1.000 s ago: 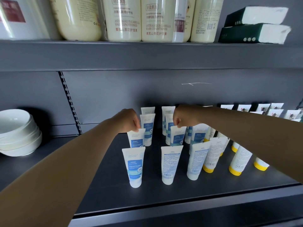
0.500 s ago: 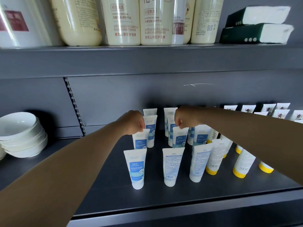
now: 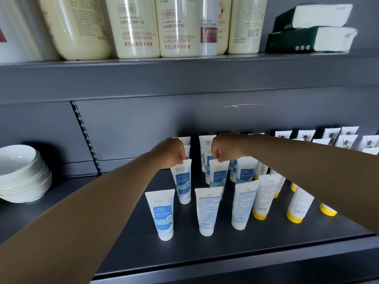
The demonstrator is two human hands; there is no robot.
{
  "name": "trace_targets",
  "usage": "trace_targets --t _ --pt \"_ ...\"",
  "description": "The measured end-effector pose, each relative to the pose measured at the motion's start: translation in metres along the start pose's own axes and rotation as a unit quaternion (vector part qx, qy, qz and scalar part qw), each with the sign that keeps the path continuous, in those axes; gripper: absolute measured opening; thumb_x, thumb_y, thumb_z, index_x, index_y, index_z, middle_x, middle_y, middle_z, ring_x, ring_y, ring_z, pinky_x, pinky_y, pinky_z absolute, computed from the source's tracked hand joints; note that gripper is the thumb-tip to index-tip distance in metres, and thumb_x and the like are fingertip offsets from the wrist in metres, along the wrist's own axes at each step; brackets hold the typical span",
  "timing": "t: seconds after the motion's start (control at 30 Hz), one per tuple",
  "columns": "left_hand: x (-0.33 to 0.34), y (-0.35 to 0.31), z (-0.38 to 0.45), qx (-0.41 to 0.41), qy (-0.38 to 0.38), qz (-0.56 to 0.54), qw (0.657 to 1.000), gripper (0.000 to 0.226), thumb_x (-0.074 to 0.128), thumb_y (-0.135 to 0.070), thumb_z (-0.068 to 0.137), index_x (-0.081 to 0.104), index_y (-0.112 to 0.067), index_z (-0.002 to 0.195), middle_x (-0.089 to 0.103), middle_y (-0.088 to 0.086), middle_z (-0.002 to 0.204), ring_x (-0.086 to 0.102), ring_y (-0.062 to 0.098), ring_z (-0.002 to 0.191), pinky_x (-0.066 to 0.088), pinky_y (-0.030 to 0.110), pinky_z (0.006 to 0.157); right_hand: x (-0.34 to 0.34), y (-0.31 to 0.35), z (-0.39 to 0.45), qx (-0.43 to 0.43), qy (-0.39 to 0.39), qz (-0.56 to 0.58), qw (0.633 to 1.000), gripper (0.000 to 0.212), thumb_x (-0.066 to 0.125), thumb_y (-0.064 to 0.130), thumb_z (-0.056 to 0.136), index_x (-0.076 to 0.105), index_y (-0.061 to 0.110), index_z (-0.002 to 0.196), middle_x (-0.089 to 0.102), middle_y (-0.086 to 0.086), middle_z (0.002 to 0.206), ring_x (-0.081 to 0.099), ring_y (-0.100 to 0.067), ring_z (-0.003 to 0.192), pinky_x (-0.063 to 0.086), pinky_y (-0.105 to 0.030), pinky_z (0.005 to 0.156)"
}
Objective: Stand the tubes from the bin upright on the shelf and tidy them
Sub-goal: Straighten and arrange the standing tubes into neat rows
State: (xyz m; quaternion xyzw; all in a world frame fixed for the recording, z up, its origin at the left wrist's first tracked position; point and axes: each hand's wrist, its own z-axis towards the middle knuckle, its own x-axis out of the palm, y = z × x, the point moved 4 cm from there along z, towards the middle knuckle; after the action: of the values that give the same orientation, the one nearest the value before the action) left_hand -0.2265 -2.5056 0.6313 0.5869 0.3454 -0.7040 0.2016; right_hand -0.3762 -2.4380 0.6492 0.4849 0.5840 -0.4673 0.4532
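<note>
Tubes stand cap-down in rows on my dark grey shelf [image 3: 205, 255], and I've got both hands on the second row. My left hand [image 3: 171, 153] pinches the crimped top of a blue-label tube [image 3: 183, 181]; my right hand [image 3: 222, 149] is curled on the top of its neighbour tube [image 3: 218, 175] to the right. Nearest me, the front tube [image 3: 163, 214] reads "Oil Control" in script with a blue panel, and two more beside it, the middle front tube [image 3: 207, 210] and right front tube [image 3: 244, 203], show only fine print and barcodes. Farther right, yellow-capped tubes [image 3: 264, 197] crowd close, partly behind my right forearm. On the upper shelf, cream bottles [image 3: 137, 27] read "ASTRAGALUS CAMELLIA HAIR CONDITIONER", one marked 500ml. Dark green boxes [image 3: 311, 37] are stacked to their right. Far left, stacked white bowls [image 3: 22, 173] sit well apart from the tubes.
</note>
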Motion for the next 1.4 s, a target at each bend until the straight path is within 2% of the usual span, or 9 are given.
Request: trace_targets --t 0.23,0.5,0.67,0.77,0.83,1.03,1.2,1.33,1.4 --pt "0.0 -0.004 0.0 0.003 0.008 0.013 1.0 0.021 0.062 -0.004 0.083 0.074 -0.011 0.099 0.07 0.005 0.108 0.064 0.019 0.093 0.046 0.022 0.075 0.0 -0.002 0.002 -0.014 0.01 -0.006 1.0 0.015 0.06 0.013 0.085 0.072 0.011 0.094 0.071 -0.001 0.097 0.065 -0.022 0.086 0.056 -0.035 0.082" --pt "0.001 -0.007 0.001 0.005 0.014 0.012 1.0 0.022 0.062 -0.002 0.081 0.074 -0.012 0.096 0.071 0.005 0.103 0.063 0.019 0.09 0.046 0.022 0.074 -0.004 0.004 -0.001 -0.024 0.009 -0.002 1.0 0.015 0.061 0.012 0.087 0.072 0.011 0.097 0.06 0.007 0.088 0.058 -0.015 0.079 0.049 -0.024 0.072" --pt "-0.001 -0.008 -0.001 0.001 0.021 0.024 0.999 0.023 0.063 -0.004 0.082 0.073 -0.013 0.101 0.069 0.004 0.107 0.062 0.018 0.092 0.05 0.026 0.081 -0.001 0.0 0.003 -0.024 0.017 0.002 1.0 0.009 0.062 0.014 0.084 0.071 0.013 0.087 0.068 0.002 0.088 0.066 -0.022 0.082 0.057 -0.034 0.078" --pt "-0.002 -0.009 -0.002 -0.01 0.019 0.025 0.999 0.024 0.063 -0.005 0.082 0.073 -0.014 0.102 0.068 0.004 0.108 0.062 0.02 0.095 0.049 0.026 0.081 -0.005 0.001 0.0 -0.026 0.012 0.01 1.0 0.012 0.062 0.014 0.086 0.072 0.013 0.091 0.065 0.006 0.087 0.059 -0.012 0.072 0.052 -0.02 0.063" --pt "-0.004 -0.01 -0.003 -0.018 0.012 0.021 1.0 0.022 0.066 -0.006 0.081 0.073 -0.014 0.1 0.068 0.004 0.108 0.062 0.02 0.094 0.047 0.024 0.078 -0.009 0.001 -0.002 -0.028 0.009 0.014 0.999 0.013 0.061 0.013 0.087 0.072 0.011 0.095 0.06 0.007 0.085 0.052 -0.007 0.068 0.038 -0.009 0.054" --pt "-0.017 -0.022 -0.011 -0.044 -0.007 0.001 0.999 0.022 0.072 -0.012 0.079 0.071 -0.014 0.1 0.068 0.004 0.104 0.062 0.021 0.095 0.047 0.025 0.08 -0.02 -0.008 -0.015 -0.036 -0.025 0.012 0.999 0.011 0.064 0.014 0.085 0.071 0.014 0.093 0.058 0.01 0.085 0.053 -0.009 0.081 0.039 -0.012 0.063" --pt "-0.025 -0.043 -0.026 -0.069 -0.029 -0.02 0.997 0.024 0.073 -0.014 0.079 0.07 -0.014 0.103 0.067 0.003 0.106 0.061 0.02 0.096 0.044 0.023 0.076 -0.029 -0.022 -0.043 -0.046 -0.047 0.02 0.998 0.012 0.065 0.012 0.083 0.071 0.016 0.092 0.063 0.008 0.091 0.056 -0.01 0.087 0.049 -0.026 0.086" --pt "-0.027 -0.07 -0.038 -0.067 -0.045 -0.043 0.996 0.026 0.074 -0.014 0.078 0.07 -0.014 0.104 0.067 0.004 0.106 0.058 0.015 0.088 0.04 0.02 0.075 -0.034 -0.04 -0.085 -0.045 -0.065 0.025 0.997 0.017 0.063 0.01 0.083 0.07 0.012 0.098 0.066 0.004 0.103 0.058 -0.013 0.092 0.045 -0.021 0.083" --pt "-0.027 -0.086 -0.047 -0.061 -0.047 -0.05 0.996 0.028 0.074 -0.014 0.077 0.069 -0.014 0.105 0.068 0.003 0.105 0.055 0.012 0.086 0.038 0.019 0.074 -0.035 -0.05 -0.111 -0.028 -0.068 0.018 0.997 0.019 0.063 0.013 0.084 0.069 0.014 0.102 0.064 0.005 0.104 0.057 -0.013 0.094 0.045 -0.023 0.085"
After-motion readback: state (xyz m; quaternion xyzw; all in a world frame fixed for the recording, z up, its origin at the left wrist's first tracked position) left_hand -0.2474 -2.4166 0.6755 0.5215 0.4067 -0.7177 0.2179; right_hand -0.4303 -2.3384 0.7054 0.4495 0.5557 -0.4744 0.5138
